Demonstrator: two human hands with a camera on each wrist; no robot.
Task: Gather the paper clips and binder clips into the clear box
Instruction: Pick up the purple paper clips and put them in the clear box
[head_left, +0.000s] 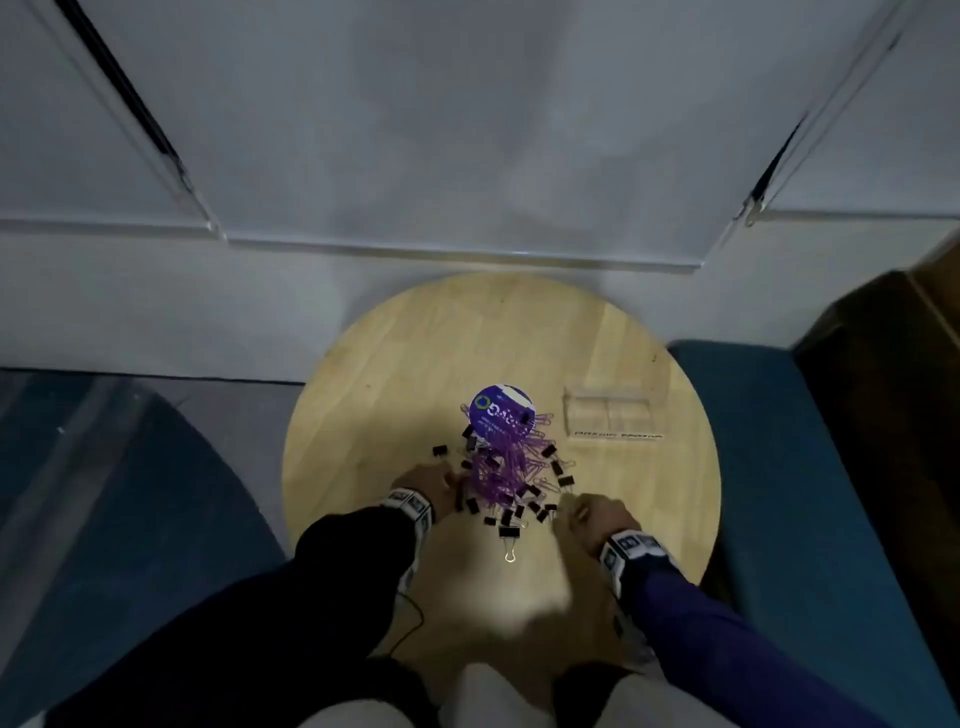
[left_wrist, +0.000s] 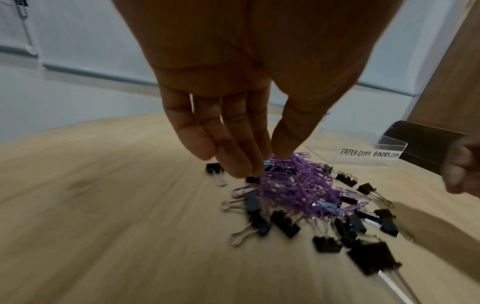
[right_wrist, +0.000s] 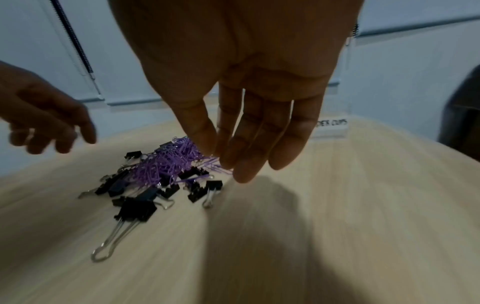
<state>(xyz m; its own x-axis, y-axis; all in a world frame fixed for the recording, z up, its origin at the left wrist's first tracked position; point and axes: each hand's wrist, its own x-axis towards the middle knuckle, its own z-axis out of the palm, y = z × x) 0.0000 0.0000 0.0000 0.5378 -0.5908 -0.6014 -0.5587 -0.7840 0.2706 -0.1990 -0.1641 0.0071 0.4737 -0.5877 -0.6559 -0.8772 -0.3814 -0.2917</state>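
A heap of purple paper clips (head_left: 506, 467) mixed with several black binder clips (head_left: 509, 531) lies in the middle of the round wooden table (head_left: 415, 338). The clear box (head_left: 613, 413), labelled for paper clips and binder clips, stands to the right of the heap. My left hand (left_wrist: 265, 164) reaches down at the heap's left edge, straight fingers (left_wrist: 233, 160) and thumb touching the clips (left_wrist: 293, 185). My right hand (right_wrist: 223, 162) hangs at the heap's right edge, fingers straight, tips at the purple clips (right_wrist: 171, 162). Neither hand plainly holds a clip.
A round purple tub (head_left: 501, 413) stands at the far end of the heap. A large binder clip (right_wrist: 137, 209) lies nearest me. Blue seats (head_left: 810, 467) flank the table, and dark wooden furniture (head_left: 893, 364) is at the right. A white wall is behind.
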